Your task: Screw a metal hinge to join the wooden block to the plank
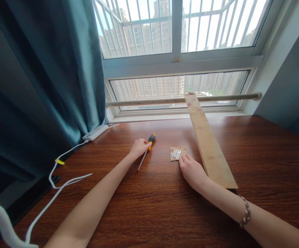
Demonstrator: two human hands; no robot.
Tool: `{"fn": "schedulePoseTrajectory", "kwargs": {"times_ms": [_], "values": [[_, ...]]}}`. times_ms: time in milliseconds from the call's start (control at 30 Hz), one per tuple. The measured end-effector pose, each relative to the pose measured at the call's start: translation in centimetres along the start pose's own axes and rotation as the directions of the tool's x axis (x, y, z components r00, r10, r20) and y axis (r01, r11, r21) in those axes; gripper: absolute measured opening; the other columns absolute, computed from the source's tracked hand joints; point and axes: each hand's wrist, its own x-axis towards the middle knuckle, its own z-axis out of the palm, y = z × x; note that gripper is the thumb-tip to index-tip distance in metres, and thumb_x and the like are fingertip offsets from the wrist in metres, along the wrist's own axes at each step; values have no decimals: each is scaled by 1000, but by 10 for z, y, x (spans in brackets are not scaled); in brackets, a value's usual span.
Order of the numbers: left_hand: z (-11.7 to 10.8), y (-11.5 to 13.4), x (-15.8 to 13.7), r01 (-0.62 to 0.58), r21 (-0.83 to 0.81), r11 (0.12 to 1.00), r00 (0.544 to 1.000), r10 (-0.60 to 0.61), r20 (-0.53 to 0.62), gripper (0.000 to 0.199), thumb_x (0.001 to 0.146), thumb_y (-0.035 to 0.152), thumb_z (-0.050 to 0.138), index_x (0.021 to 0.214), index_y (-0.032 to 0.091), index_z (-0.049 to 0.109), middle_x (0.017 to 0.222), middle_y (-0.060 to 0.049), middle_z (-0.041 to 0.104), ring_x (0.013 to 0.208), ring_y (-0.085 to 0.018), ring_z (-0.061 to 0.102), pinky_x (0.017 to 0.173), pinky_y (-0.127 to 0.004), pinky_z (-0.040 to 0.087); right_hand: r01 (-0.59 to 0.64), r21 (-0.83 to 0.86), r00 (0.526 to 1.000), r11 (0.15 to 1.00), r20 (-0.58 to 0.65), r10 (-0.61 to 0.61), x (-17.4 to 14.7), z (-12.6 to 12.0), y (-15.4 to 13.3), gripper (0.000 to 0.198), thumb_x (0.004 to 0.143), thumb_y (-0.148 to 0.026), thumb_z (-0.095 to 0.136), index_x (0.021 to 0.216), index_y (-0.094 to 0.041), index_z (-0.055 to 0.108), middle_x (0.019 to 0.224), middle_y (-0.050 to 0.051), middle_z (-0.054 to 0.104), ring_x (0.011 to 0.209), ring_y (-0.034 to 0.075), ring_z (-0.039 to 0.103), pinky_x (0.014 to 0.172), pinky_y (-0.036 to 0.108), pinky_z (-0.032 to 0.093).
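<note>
Left hand (pixel 139 147): The screwdriver (pixel 151 139) is pinched by the fingers low on its handle, tip pointed near and left.
Right hand (pixel 191 167): Fingers are pressed together at the right edge of the scrap (pixel 182 150); whether it is gripped cannot be told.
Hinge (pixel 176 154): Laid on the scrap, mid-bench (pixel 151 213), left of the plank (pixel 211 144).
Risk: The hinge, seemingly loose, could be slid off by a careless push.

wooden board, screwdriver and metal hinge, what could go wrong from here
The wooden board, whose far end appears to rest on the rail, might shift if the right arm knocks it. The screwdriver in the left hand could scratch the table with its shaft. The metal hinge, on a brown pad by the right hand, may slide off.
</note>
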Motion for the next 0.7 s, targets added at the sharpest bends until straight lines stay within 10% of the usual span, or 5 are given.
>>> {"fn": "schedulePoseTrajectory", "kwargs": {"times_ms": [300,700], "values": [[22,23,-13,123,-380,917,992,-111,53,26,78,40,56,84,16,64,67,-4,70,56,-16,65,53,-24,48,3,-10,1000,1000,1,-3,0,2,0,36,78,2,40,105,-8,61,97,16,62,95,25,55,80,33,47],[24,18,-15,-92,-81,993,989,81,-121,37,80,51,51,87,17,62,68,-5,66,69,-20,63,65,-28,43,22,-104,998,994,55,-16,-1,-2,-2,33,80,0,42,106,-2,61,95,18,62,93,27,55,79,34,48]]}}
